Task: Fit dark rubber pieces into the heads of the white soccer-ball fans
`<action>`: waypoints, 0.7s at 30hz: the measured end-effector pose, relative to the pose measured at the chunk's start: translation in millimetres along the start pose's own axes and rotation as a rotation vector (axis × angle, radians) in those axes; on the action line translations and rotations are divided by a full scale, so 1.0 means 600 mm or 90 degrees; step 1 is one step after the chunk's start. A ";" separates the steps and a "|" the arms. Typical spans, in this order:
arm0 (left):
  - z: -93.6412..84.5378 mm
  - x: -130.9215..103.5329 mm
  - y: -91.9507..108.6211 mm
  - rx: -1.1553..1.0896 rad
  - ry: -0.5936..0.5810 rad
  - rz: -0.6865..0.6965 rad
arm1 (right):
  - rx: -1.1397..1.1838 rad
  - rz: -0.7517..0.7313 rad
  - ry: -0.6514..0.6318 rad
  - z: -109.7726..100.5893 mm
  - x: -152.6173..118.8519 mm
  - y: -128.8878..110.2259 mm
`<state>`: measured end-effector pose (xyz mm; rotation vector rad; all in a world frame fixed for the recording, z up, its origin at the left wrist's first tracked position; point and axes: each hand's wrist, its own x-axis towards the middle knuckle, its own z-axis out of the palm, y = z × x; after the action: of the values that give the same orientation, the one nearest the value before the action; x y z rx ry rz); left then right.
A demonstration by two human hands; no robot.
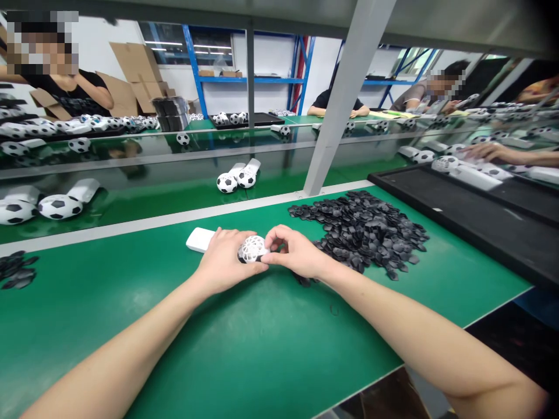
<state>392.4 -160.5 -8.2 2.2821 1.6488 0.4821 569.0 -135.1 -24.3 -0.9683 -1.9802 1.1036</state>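
- Steadying the ball (254,248) from its left side, the left hand (225,256) grasps it, thumb along the near edge and fingers over the far one, probably so that the lattice top is open to the right hand (292,250).
- The white handle (200,239) pokes out left of that grip (the palm hides where it meets the ball).
- At the ball's right side, the right thumb and forefinger bend in and touch it; whether they pinch a small piece, I cannot tell, since the fingertips cover the spot.
- A heap of black pieces (362,230) lies on the green table (131,314) just beyond the right hand, likely for a short reach.
- A smaller pile (17,270) lies at the far left, well apart.
- On the right, a black tray (458,203) hems in the heap; another person's hand (493,152) is over more balls at its far end.
- Beyond a pale strip (174,220), finished-looking balls (227,183) lie on a belt (174,192).
- A grey post (334,99) rises there, partly blocking a person in dark clothes (321,105).
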 end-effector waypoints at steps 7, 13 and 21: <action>-0.016 0.003 -0.005 -0.062 -0.065 0.030 | -0.203 0.112 -0.144 -0.045 -0.003 -0.021; -0.015 -0.010 0.008 -0.065 -0.154 -0.024 | -0.437 0.209 -0.237 -0.071 -0.013 -0.022; -0.001 -0.010 0.009 -0.132 -0.150 0.025 | -0.331 0.053 -0.250 -0.066 -0.016 -0.019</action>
<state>395.1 -167.9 -6.1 2.1302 1.3764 0.3586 603.2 -131.9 0.5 -1.1689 -2.6519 0.8846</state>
